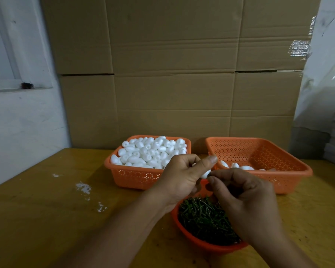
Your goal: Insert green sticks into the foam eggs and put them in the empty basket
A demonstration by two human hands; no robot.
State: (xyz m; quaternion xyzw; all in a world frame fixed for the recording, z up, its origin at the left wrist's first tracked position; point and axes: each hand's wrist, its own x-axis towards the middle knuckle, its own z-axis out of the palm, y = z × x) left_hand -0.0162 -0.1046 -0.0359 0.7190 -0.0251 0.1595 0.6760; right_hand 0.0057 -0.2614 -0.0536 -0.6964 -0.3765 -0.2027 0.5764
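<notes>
Three orange containers on the wooden surface (46, 219) here. The left basket (135, 178) at the back is heaped full of white foam eggs (149, 151). The right basket (290, 178) beside it is mostly bare, just a handful of eggs (246, 167) lying along its near wall, and I can't make out whether they've got sticks in them. Closer to the camera there's a round orange bowl (193, 239) packed with short green sticks (203, 217), and it's partly hidden under the right wrist.

Both hands are up over the gap between the two baskets, just above the bowl. The left hand (180, 176) has its grip clamped on one foam egg (205, 174), thumb stretched across the top, fingers curled under, so only a sliver of white peeks out on the right side. The right hand (246, 198) has its fingertips pinched tight together right up against that exposed end of the egg. Presumably a stick is in that pinch, but it's too small and dark to actually see. Behind everything is a wall of cardboard boxes (172, 74).
</notes>
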